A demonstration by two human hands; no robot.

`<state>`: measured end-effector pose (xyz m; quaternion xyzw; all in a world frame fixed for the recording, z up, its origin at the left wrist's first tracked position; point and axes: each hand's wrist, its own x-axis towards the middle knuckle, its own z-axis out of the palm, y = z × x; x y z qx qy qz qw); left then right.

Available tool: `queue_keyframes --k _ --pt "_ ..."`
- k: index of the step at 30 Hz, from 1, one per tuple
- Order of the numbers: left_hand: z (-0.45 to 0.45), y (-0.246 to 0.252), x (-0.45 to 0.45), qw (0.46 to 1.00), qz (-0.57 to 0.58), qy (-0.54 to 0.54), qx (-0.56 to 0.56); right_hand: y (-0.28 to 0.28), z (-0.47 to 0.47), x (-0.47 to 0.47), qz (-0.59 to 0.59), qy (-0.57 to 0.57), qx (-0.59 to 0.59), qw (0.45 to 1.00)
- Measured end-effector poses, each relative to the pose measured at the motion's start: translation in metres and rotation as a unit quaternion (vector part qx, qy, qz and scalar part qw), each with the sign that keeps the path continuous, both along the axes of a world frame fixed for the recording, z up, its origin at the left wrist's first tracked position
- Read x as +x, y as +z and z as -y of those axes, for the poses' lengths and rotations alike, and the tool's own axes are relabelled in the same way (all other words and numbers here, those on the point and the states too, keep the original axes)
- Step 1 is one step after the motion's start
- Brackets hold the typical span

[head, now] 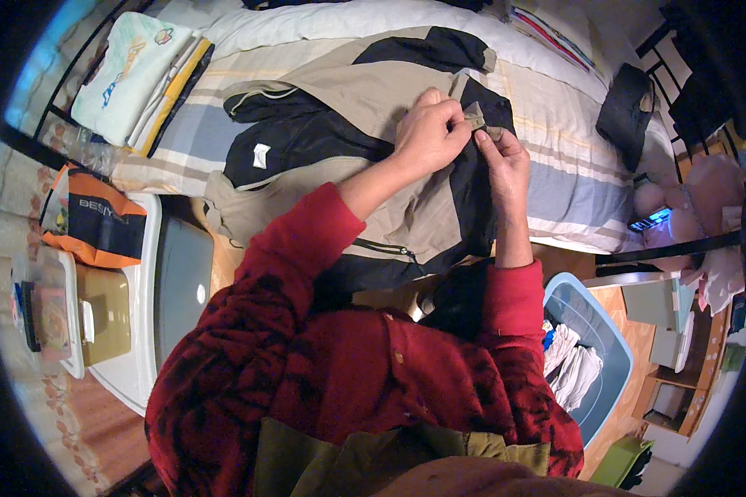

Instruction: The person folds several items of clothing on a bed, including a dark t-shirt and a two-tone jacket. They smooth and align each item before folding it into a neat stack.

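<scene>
A tan and black zip jacket (373, 93) lies spread on a striped bedspread, its black lining and a small white label showing at the left. My left hand (432, 127) pinches a small tan fabric piece at the jacket's right edge, thumb and forefinger closed on it. Close beside it, my right hand (503, 155) grips the same tan piece from the other side with its fingertips. The piece is small and partly hidden by the fingers, so its exact part cannot be told. A zipper with a dark pull (404, 250) shows on the jacket's lower part.
Folded clothes (124, 77) are stacked on the bed's left, above an orange and black bag (99, 217) and plastic storage boxes (183, 286). A blue tub (621, 354) with white clothes stands on the floor at right. A black item (625, 115) lies on the bed's right.
</scene>
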<state>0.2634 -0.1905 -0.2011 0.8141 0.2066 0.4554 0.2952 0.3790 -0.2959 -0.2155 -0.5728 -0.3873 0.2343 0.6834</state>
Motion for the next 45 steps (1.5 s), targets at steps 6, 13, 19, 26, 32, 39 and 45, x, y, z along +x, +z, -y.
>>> queue_keyframes --k 6,13,19,26,32,39,45 --pt "-0.023 -0.003 -0.004 0.978 0.059 -0.18 0.083 -0.002 -0.004 -0.007 0.03 -0.009 0.001 1.0" --pt "-0.035 -0.014 -0.01 0.967 0.038 -0.248 0.032 -0.005 -0.011 -0.019 0.099 -0.047 0.008 0.994" --pt "-0.038 -0.015 -0.018 0.958 -0.01 -0.283 -0.042 -0.004 -0.016 -0.03 0.083 -0.073 0.032 0.993" --pt "-0.04 -0.018 -0.02 0.959 -0.044 -0.267 -0.087 -0.002 -0.021 -0.02 0.054 -0.011 -0.011 0.998" --pt "-0.034 -0.019 -0.017 0.959 -0.057 -0.276 -0.001 0.0 -0.018 -0.013 0.19 -0.023 -0.046 0.98" --pt "0.002 -0.011 -0.015 0.992 0.008 -0.026 0.124 0.006 -0.01 -0.024 0.334 -0.183 0.012 0.924" --pt "0.012 -0.013 -0.01 1.0 -0.025 -0.011 -0.009 0.003 -0.011 -0.035 0.429 -0.269 0.03 0.862"
